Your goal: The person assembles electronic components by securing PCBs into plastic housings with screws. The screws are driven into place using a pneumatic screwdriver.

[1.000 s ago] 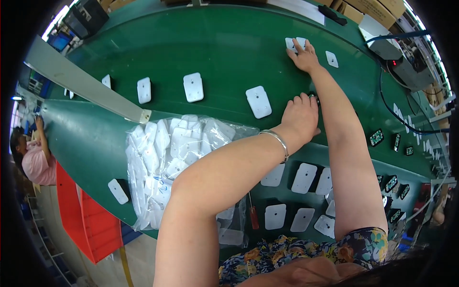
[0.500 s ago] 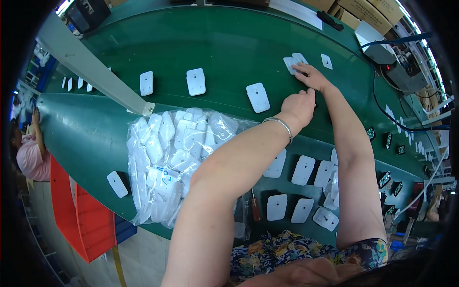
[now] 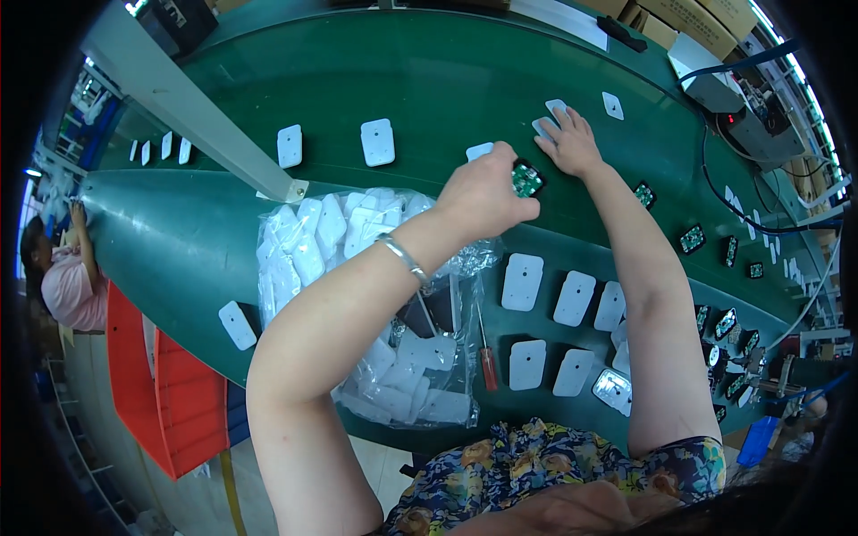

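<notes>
My left hand (image 3: 487, 196), with a bracelet at its wrist, is closed at the edge of a small green circuit board in a black casing (image 3: 528, 179), which shows between thumb and fingers. Partly behind that hand lies a white rounded cover (image 3: 480, 150). Farther up the green surface, my right hand (image 3: 572, 145) rests with fingers spread over a pair of overlapping white plates (image 3: 547, 127), gripping nothing that I can see. Another white plate (image 3: 612, 106) lies just to the right. A clear plastic bag (image 3: 460, 393) full of white covers lies under my left forearm.
A red-handled screwdriver (image 3: 488, 368) lies beside white covers (image 3: 522, 282) in rows. More circuit boards (image 3: 692, 238) are at the right, near a grey device (image 3: 760, 134). A metal post (image 3: 192, 112) crosses the left side, above a red bin (image 3: 183, 402). A person sits far left.
My left hand has moved left, away from the right hand, and the circuit board has come into view with it. My right hand has stayed at the plates, with fingers more spread. The view has shifted slightly.
</notes>
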`<state>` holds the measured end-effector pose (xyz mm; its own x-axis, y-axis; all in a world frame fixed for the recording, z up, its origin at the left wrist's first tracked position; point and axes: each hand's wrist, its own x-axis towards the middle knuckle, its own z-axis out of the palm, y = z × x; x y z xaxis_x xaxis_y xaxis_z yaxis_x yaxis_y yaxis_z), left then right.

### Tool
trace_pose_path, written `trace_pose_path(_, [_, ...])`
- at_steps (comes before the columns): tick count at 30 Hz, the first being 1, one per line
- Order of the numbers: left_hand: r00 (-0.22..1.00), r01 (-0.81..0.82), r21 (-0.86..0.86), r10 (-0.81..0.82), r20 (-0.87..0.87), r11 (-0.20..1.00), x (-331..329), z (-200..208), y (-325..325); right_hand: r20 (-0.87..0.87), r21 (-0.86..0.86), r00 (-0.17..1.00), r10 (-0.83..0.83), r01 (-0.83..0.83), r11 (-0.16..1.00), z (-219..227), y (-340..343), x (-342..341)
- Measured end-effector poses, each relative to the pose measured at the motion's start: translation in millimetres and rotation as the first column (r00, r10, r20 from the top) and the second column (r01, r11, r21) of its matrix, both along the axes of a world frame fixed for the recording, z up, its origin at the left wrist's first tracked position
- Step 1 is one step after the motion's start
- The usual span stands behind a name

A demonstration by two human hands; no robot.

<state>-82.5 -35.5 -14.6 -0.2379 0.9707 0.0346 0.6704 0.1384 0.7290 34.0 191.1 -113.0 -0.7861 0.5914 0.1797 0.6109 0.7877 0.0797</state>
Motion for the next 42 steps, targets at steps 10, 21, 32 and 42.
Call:
trace_pose_path(10, [0.517, 0.1, -0.056, -0.004, 0.856, 0.993, 3.5, 1.0, -58.4, -0.117, -0.257, 0.982, 0.148, -0.174, 0.951, 17.8, -47.3, 18.7])
trace_pose_path(21, [-0.071, -0.187, -0.003, -0.01, 0.997, 0.982, 59.5, 25.5, -162.5, -0.599, -0.527, 0.8, 0.035, -0.427, 0.735, 139.8, -187.1, 61.9])
trace_pose_path(32, [0.039, -0.269, -0.072, 0.086, 0.996, 0.961, 128.5, -26.0, -265.8, -0.36, -0.639, 0.852, 0.379, -0.522, 0.566, 73.2, -350.6, 190.0])
trace_pose_path(42, [0.994, -0.014, 0.273, -0.015, 0.104, 0.962, 187.2, -47.1, -258.8, -0.494, -0.589, 0.866, 0.08, -0.401, 0.702, 53.8, -365.0, 248.8])
